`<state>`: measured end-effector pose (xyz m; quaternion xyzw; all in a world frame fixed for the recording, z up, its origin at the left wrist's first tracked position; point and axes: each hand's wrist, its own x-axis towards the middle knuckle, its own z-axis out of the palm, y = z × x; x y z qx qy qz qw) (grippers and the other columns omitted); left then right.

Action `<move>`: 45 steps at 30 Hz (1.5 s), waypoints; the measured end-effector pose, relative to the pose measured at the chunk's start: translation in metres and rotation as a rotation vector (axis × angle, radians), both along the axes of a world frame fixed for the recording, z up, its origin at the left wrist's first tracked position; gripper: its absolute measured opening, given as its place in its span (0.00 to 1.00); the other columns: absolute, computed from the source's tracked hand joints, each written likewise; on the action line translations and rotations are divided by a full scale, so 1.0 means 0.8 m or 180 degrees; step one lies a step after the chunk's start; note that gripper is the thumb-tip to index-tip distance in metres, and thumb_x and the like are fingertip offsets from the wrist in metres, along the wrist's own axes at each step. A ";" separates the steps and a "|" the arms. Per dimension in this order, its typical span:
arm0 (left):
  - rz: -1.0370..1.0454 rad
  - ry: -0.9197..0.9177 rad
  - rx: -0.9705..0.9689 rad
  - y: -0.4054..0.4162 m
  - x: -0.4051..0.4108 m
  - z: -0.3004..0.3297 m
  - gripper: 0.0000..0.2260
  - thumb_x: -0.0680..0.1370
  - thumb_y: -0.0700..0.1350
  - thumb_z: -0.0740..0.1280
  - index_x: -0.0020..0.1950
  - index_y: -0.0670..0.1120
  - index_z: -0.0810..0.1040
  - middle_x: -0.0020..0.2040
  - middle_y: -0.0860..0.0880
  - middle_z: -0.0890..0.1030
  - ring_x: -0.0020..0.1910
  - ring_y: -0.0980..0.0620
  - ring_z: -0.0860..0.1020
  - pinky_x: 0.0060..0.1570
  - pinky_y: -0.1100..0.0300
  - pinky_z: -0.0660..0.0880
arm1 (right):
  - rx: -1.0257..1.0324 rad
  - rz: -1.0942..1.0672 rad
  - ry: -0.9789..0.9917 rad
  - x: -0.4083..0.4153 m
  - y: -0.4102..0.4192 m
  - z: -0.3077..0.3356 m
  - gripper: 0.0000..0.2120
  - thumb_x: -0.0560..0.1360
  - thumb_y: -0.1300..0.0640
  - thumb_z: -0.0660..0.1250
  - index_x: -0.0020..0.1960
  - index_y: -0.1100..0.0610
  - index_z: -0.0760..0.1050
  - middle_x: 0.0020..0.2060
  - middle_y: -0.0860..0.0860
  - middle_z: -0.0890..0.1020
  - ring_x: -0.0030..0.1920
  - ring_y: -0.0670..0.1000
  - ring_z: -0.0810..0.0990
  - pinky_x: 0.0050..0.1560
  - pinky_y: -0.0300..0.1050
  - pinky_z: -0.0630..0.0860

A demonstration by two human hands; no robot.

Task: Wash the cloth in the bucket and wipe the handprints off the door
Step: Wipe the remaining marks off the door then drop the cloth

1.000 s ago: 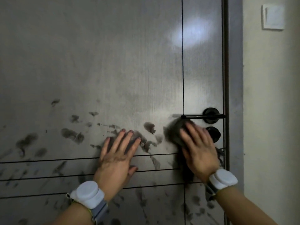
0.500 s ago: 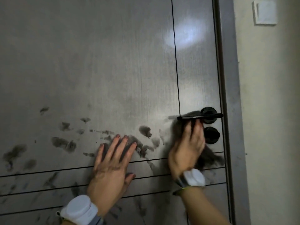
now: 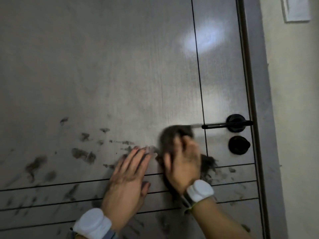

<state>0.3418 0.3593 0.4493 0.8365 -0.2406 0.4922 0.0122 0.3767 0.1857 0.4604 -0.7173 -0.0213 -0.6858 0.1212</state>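
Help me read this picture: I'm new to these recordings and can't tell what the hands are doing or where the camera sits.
There is no machine here. A person wears one camera on the head, looking forward and down, so you see their own two arms from above.

In front is a grey door, smeared low down with dark handprints. On its right side are a black handle and a round lock knob. A white switch is on the wall.

The left hand lies flat on the door, fingers straight. The right hand presses a dark cloth against the door just left of the handle; it is blurred, so its exact grip is unclear. Each wrist carries a white band. No bucket is in view.
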 end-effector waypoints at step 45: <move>0.0569 -0.0301 -0.0262 0.190 -0.013 0.011 0.33 0.69 0.53 0.75 0.73 0.52 0.69 0.73 0.47 0.68 0.73 0.45 0.64 0.67 0.41 0.67 | -0.0749 -0.0132 -0.0088 0.002 0.035 0.035 0.30 0.68 0.66 0.63 0.71 0.63 0.68 0.59 0.70 0.74 0.54 0.72 0.75 0.55 0.67 0.73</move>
